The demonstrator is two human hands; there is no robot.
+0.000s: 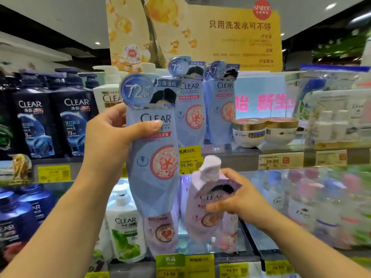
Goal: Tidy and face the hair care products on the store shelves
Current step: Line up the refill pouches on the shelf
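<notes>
Blue Clear bottle (153, 157): pale blue, held up in centre frame in front of the shelves, label facing the camera, round "72" tag at its neck, pink flower circle low on the label.
Left hand (112, 137): wrapped round the blue Clear bottle from the left, thumb across the Clear logo, fingers hidden behind.
Pink Clear bottle (206, 207): pale pink, lower centre, tilted with its white pump cap leaning up and left, over the lower shelf.
Right hand (239, 199): gripping the pink Clear bottle from the right, fingers curled over its neck tag and label.
Matching blue bottles (220, 109): standing upright on the upper shelf, centre right, behind the held one, labels forward, same "72" tags.
Dark blue Clear bottles (54, 117): upright in a row on the upper shelf, left of frame.
White Clear bottle (125, 227): green leaf label, upright on the lower shelf, lower left of centre.
More pink bottles (160, 231): on the lower shelf, just behind and beside the gripped pink one.
White jars (265, 131): two with gold lids, side by side on the upper shelf, right of centre.
Yellow price tags (187, 159): along the shelf edges; one reads 59.90.
Yellow sign (230, 35): above the shelves, top centre, Chinese lettering.
Right edge of frame: blurred bottles, brand hard to read.
</notes>
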